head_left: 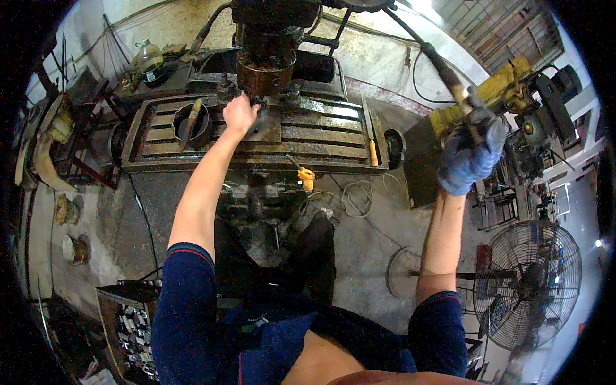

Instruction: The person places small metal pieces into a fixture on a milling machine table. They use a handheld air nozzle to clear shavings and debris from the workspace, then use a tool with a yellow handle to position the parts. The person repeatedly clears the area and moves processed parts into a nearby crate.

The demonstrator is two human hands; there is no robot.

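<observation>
We find the bare left hand (240, 115) over the worktop (321, 133), close under the spindle (264, 72); its fingertips are hidden, so we cannot tell whether that grip holds anything. The gloved right hand (473, 154) is closed around the lever (439, 61), which reaches out right of the spindle. We judge that a pull lowering the spindle could pinch the left hand. The machine head (276, 13) is cut off above; the right hand hides the lever's end.
</observation>
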